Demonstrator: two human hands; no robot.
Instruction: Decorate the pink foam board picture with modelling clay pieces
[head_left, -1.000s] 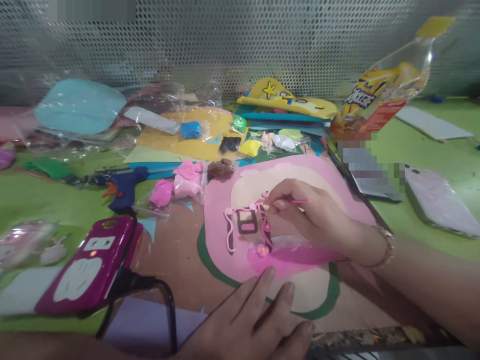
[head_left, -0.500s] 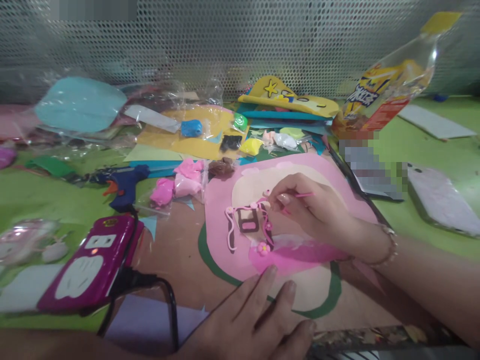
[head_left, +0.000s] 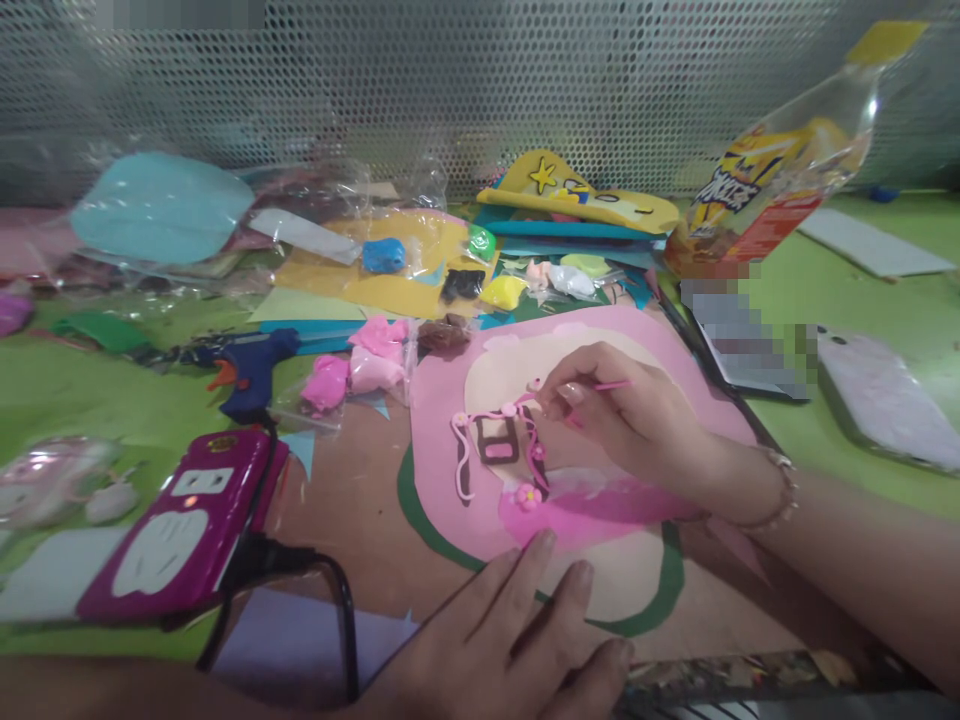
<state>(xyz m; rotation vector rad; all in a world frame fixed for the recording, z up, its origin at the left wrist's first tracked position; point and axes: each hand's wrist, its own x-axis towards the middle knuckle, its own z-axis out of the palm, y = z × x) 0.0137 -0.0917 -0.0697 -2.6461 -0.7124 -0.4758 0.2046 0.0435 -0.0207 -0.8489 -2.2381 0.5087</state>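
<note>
My right hand [head_left: 622, 405] is closed in a pinch on a thin pink clay strand [head_left: 613, 385], whose loose end pokes out above the fingers. Its fingertips are at the upper right of a small house-like figure [head_left: 496, 442] with dark brown pieces, wavy pink strands and little pink flowers. This figure lies on a pink and cream paper cutout [head_left: 442, 515] with a bright pink patch and dark green edging. At the bottom, my left hand [head_left: 517, 640] rests flat, fingers spread, its fingertips on the cutout's lower edge.
Bagged pink clay [head_left: 375, 355], brown clay [head_left: 444, 335] and other colours lie behind the cutout. A blue glue gun [head_left: 259, 370] and magenta power strip [head_left: 187, 530] with a black cord stand left. A tilted bottle [head_left: 780, 170] and phone [head_left: 889, 400] are right.
My right hand's fingers have shifted very slightly while keeping the pink strand. The left hand and the cutout look the same.
</note>
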